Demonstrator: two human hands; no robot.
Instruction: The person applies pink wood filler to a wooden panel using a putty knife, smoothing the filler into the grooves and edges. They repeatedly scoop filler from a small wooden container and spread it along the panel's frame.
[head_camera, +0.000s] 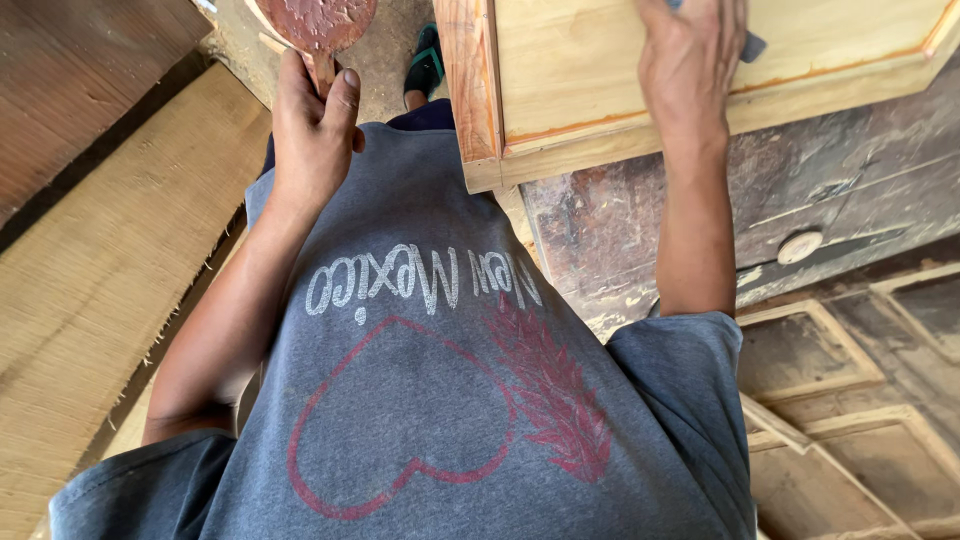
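Observation:
My left hand (312, 130) grips the short wooden handle of a round, flat tool (322, 20) smeared with reddish-brown paste, held up over the ground at the top left. My right hand (690, 55) lies palm down on a pale wooden panel (580, 70) with a raised frame and reddish filler along its seams. A small dark blue-grey object (752, 45) sticks out from under its fingers. Below both arms my grey printed shirt (440, 380) fills the middle of the view.
The panel rests on a dark, worn wooden surface (820, 200). Framed wooden panels (850, 400) lie at the lower right. Rough planks (90, 270) lie at the left. A foot in a green sandal (425, 65) stands on dirt ground at the top.

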